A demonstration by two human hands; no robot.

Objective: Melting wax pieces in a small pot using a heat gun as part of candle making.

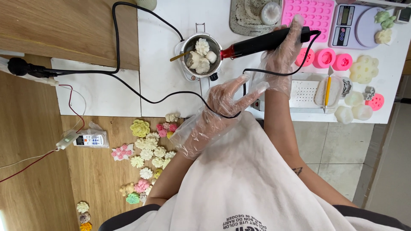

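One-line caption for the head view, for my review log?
Gloved right hand holds a black heating tool at a metal pot of white flower shapes; gloved left hand hovers open.

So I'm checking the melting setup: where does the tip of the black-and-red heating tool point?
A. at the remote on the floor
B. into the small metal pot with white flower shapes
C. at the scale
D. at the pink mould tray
B: the right hand holds the heating tool with its red tip at the rim of the metal pot holding white flower shapes.

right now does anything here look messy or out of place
Yes. The black cord of the heating tool trails across the white table and loops over the left hand. Many small wax flowers lie scattered on the wooden surface beside a remote in a plastic bag.
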